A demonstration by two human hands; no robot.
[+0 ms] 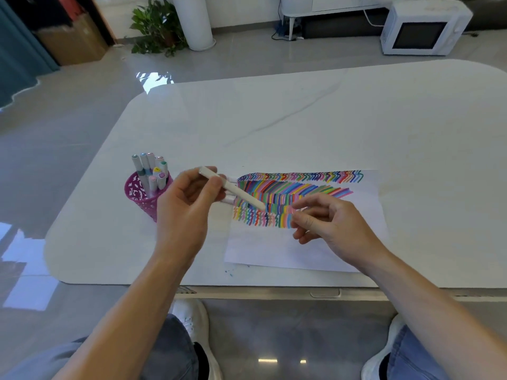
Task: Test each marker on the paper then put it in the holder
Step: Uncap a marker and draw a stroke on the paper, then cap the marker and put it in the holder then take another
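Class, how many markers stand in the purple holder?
8 markers visible, bunched in the holder left of the left hand: five caps along the back, three lower in front; more may be hidden.

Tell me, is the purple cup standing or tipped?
Upright: the purple perforated plastic holder stands with capped white markers poking up from its top.

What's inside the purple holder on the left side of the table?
Several capped markers stand in the purple holder, cap ends up. Their lower barrels are mostly hidden by its wall, and the left hand covers the holder's right side.
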